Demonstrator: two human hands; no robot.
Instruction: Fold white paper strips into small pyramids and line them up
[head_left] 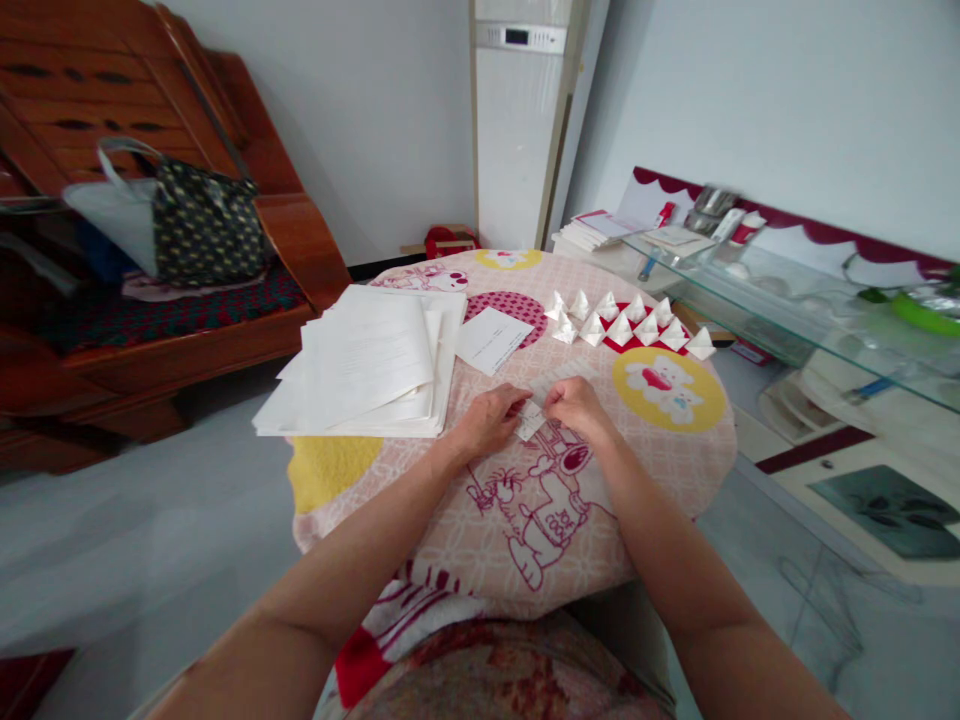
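Between my hands is a small folded piece of white paper [531,421] with printing on it, just above the cloth-covered table. The fingers of my left hand [495,415] are bent and pinch its left side. My right hand [576,405] pinches the paper's right edge. Beyond them lies a loose printed sheet [493,340], flat on the cloth. Several small folded paper pyramids [620,330] stand in rows at the back right. To the left rests a stack of white paper sheets [367,360], its edges uneven.
A patterned tablecloth [465,530] covers the round table. At the right is a glass-topped cabinet [810,310] with cups and other items. A wooden bench [285,230] with a dotted bag [206,220] stands at the left, and a tall white air conditioner [517,130] is behind.
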